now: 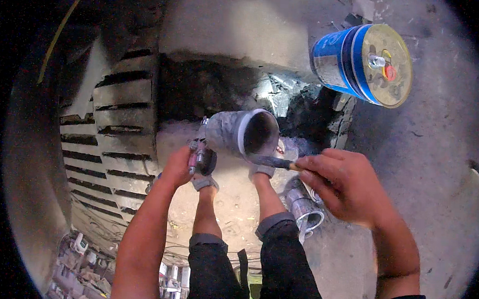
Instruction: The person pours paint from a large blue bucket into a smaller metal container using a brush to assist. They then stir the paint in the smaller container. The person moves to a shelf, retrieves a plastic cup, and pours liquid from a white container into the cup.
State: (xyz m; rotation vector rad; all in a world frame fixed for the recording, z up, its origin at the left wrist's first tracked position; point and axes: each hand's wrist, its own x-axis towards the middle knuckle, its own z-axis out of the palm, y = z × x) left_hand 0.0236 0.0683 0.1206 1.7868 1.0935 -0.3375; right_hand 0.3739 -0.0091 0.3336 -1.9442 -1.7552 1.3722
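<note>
My left hand (180, 165) grips a spray gun (199, 156), with a grey metal paint cup (224, 130) on it lying tilted on its side in the air, its dark open mouth facing right. My right hand (337, 183) holds a brush (271, 160) by its light handle. The dark bristle end is at the lower rim of the cup; whether it touches cannot be told. Behind the brush, low by my right foot, lie grey-smeared metal cans (301, 197), partly hidden by my hand.
A large blue drum (334, 63) with a dusty top stands at the upper right. A slotted pale structure (120, 117) runs along the left. A dark rough gap with debris (274, 92) crosses ahead of my feet. Small cluttered items (85, 260) show at the lower left.
</note>
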